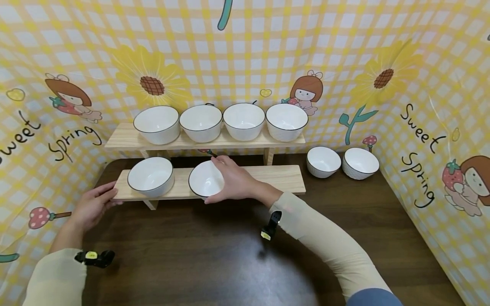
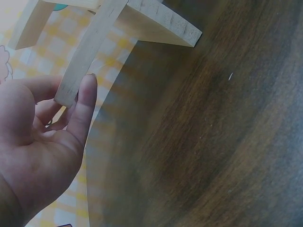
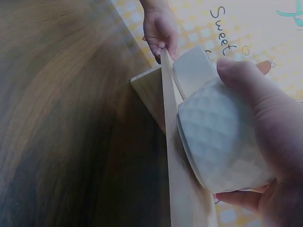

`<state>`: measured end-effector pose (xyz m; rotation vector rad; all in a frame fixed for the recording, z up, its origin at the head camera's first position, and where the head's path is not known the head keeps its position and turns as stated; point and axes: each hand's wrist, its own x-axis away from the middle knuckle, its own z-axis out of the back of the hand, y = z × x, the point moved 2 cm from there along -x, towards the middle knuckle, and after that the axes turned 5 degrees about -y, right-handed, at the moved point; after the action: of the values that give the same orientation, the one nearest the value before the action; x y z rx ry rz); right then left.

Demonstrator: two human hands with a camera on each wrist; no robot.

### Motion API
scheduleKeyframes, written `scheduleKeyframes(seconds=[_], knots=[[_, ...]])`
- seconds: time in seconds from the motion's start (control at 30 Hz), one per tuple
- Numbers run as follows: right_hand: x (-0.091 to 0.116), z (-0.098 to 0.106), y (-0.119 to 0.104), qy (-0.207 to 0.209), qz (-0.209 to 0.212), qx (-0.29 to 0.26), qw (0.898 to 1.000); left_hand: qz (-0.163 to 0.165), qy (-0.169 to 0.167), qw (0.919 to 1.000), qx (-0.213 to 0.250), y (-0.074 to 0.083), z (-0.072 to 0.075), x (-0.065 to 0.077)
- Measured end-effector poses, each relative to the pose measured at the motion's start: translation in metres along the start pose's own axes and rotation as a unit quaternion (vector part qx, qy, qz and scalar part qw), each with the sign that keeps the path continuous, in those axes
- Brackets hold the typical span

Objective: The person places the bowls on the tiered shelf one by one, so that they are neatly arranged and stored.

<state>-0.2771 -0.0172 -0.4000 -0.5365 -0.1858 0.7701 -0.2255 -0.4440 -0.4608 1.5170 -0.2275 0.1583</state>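
Observation:
My right hand (image 1: 238, 178) holds a white bowl (image 1: 203, 180) with a dark rim by its right side, thumb at the front and fingers behind. In the right wrist view the bowl's quilted outer wall (image 3: 220, 137) shows, its base right at the board. My left hand (image 1: 93, 205) pinches the left end of the lower wooden shelf (image 1: 268, 175); the left wrist view has the board (image 2: 78, 71) between thumb and fingers. Another white bowl (image 1: 151, 176) stands on that shelf, between the two hands.
Behind, a higher wooden shelf (image 1: 118, 138) bears a row of several white bowls (image 1: 200, 123). Two smaller white bowls, one ribbed (image 1: 323, 163) and one quilted (image 1: 360, 165), stand right of the shelves on the dark wooden table (image 1: 199, 255). Yellow checked cloth (image 1: 245, 51) surrounds the table.

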Motion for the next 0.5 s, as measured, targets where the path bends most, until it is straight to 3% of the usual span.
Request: scheduleKeyframes(seconds=[0.5], knots=[[-0.019,-0.006,-0.006,0.002,-0.017,-0.010,1.000,-0.009,-0.009,0.9998,0.017,0.001,-0.001,-0.001]])
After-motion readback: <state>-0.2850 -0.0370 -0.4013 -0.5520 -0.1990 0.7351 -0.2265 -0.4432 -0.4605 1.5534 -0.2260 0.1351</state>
